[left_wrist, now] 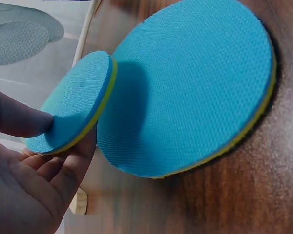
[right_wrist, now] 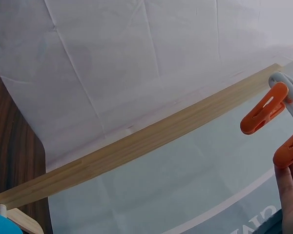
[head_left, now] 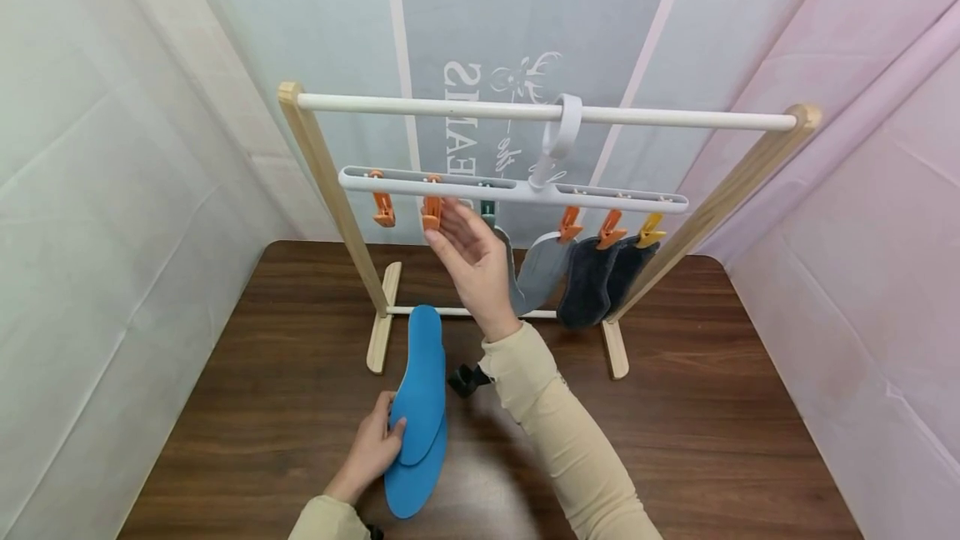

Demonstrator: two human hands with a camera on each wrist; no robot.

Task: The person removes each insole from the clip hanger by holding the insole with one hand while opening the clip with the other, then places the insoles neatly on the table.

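My left hand (head_left: 369, 450) pinches a blue insole (head_left: 423, 382) with a yellow underside, thumb on top and fingers beneath. Below it a second blue insole (left_wrist: 200, 87) lies on the wooden table, partly covered in the head view. Up at the white hanger (head_left: 450, 187), my right hand (head_left: 480, 261) has its thumb and fingertips on an orange clip (head_left: 432, 211), second from the left. The leftmost orange clip (head_left: 383, 208) hangs with nothing in it. In the right wrist view, fingertips (right_wrist: 285, 183) sit at the lower end of the gripped clip.
Grey insoles (head_left: 542, 269) and dark fuzzy insoles (head_left: 587, 286) hang from clips on the hanger's right part. The hanger hooks over a white rod (head_left: 480, 110) between wooden posts (head_left: 330, 182). A green clip (head_left: 487, 205) is close behind my right hand. Curtains enclose the table.
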